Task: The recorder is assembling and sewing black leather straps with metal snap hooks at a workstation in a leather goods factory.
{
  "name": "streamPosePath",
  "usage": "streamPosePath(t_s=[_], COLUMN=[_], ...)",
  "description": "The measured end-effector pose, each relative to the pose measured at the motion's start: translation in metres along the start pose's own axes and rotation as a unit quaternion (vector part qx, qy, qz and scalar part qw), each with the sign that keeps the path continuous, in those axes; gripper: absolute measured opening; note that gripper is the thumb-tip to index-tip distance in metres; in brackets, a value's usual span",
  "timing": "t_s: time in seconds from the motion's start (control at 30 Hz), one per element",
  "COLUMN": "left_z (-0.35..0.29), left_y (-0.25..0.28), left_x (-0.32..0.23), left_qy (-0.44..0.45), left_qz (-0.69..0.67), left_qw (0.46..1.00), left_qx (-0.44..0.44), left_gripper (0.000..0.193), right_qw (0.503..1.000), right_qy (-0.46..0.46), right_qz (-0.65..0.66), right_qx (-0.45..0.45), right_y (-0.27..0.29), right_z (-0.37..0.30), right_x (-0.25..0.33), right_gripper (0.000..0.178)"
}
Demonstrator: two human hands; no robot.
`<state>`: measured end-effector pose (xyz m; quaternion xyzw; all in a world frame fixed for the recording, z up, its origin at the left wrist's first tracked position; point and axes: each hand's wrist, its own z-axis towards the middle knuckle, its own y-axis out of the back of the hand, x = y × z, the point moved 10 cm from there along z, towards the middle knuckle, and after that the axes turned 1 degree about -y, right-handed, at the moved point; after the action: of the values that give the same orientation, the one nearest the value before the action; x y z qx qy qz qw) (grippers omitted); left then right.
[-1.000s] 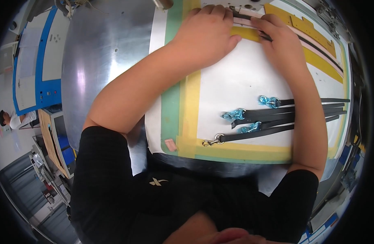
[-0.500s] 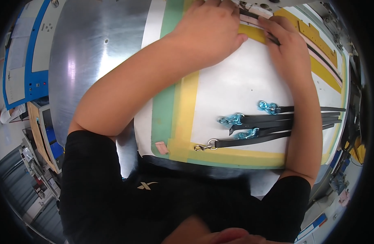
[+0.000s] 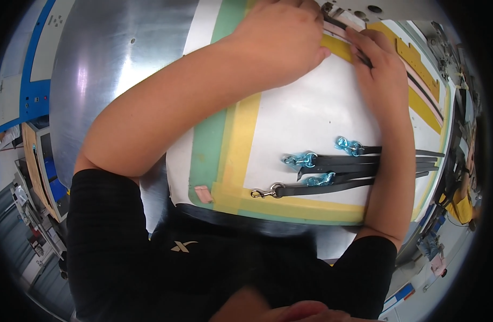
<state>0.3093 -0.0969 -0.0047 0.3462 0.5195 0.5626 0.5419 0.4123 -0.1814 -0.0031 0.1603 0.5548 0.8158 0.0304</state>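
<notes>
My left hand (image 3: 281, 45) lies fisted at the far edge of a white board (image 3: 305, 118) with green and yellow tape borders. It presses on the end of a dark strap (image 3: 345, 26) that runs between both hands. My right hand (image 3: 380, 72) lies flat beside it, fingertips on the same strap. Nearer to me, several black straps (image 3: 359, 172) lie across the board. Three of them end in blue metal clips (image 3: 302, 160) and one in a silver snap hook (image 3: 265, 192). My right forearm crosses over these straps.
The board rests on a shiny metal tabletop (image 3: 123, 70). A blue and white machine panel (image 3: 21, 70) stands at the far left. Yellow and pink strips (image 3: 423, 102) edge the board on the right. Shelving and clutter (image 3: 37, 214) lie at the lower left.
The view has shifted, so both hands sit higher and nearer the top edge. Both hands stay on the dark strap; the clipped straps have not moved on the board.
</notes>
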Motion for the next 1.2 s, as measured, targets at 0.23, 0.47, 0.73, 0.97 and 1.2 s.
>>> streamPosePath(t_s=[0.23, 0.47, 0.73, 0.97, 1.2], left_z=[0.0, -0.004, 0.001, -0.006, -0.005], left_y=[-0.002, 0.003, -0.006, -0.001, -0.006], left_x=[0.003, -0.002, -0.004, -0.007, -0.004], left_qy=[0.016, -0.01, 0.004, -0.029, -0.026], left_qz=[-0.039, 0.009, 0.015, 0.049, 0.097], left_qw=[0.998, 0.999, 1.0, 0.997, 0.993], left_qx=[-0.039, -0.045, -0.009, -0.059, -0.068], left_gripper=[0.041, 0.03, 0.031, 0.05, 0.056], right_qw=[1.0, 0.999, 0.998, 0.997, 0.993], right_qy=[-0.004, -0.007, -0.019, -0.03, -0.044], right_qz=[-0.002, -0.026, -0.036, -0.058, -0.078], right_qx=[0.019, 0.028, 0.044, 0.05, 0.079], right_y=[0.001, 0.002, -0.002, -0.002, 0.011], right_z=[0.002, 0.005, 0.007, 0.007, -0.001], right_x=[0.002, 0.007, 0.009, 0.011, -0.019], right_gripper=[0.037, 0.032, 0.033, 0.035, 0.036])
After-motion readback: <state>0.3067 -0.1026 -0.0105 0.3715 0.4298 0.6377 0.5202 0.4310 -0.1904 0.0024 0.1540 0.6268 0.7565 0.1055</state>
